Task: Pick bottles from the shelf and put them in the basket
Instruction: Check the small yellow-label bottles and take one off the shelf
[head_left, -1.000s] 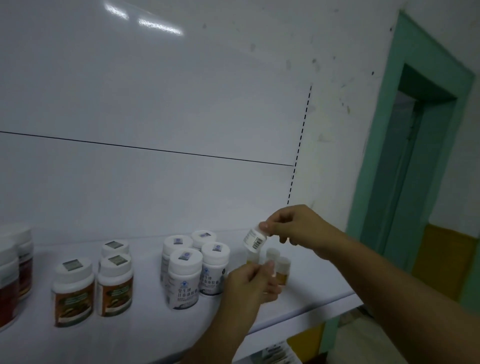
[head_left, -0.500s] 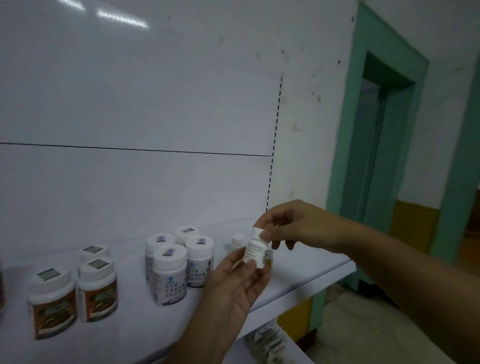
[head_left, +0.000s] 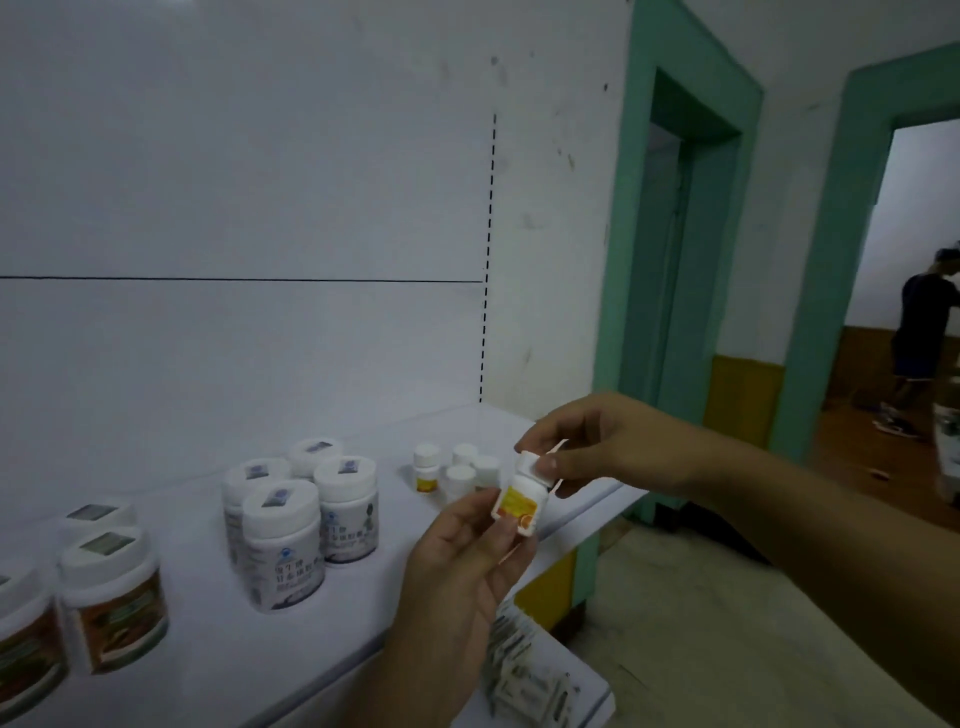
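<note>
- Small bottle (head_left: 519, 506): white, with a white cap and an orange-and-yellow label. It is held in the air between both hands, just in front of the front edge of the shelf (head_left: 208, 660) near its right end. It leans slightly, cap up.
- Left hand (head_left: 457, 561): comes up from below, and its fingers (head_left: 498, 530) and thumb curl around the lower body of the small bottle.
- Right hand (head_left: 592, 447): reaches in from the right, and its thumb and forefinger pinch the bottle's cap from above. The other fingers are loosely bent behind it.
- Lower shelf (head_left: 592, 696): sits below the hands and carries a blurred row of flat white packets (head_left: 519, 670).
- Brown-labelled jars (head_left: 111, 597): stand upright with white lids at the left of the shelf, several close together. One is cut off by the picture's edge.
- White jars (head_left: 283, 545): four stand in a tight group at mid-shelf, with pale labels and a small sticker on each lid.
- Small white-capped bottles (head_left: 460, 470): a cluster stands further back and to the right, just behind the held one. An orange label shows on the leftmost.
- White back panel (head_left: 260, 208): rises behind the shelf, with a dark horizontal seam and a dotted vertical line at its right edge.
- Green door frames (head_left: 618, 260): stand to the right, beside the white wall.
- Through the far doorway, a person in dark clothes (head_left: 919, 332) stands on a wooden floor.
</note>
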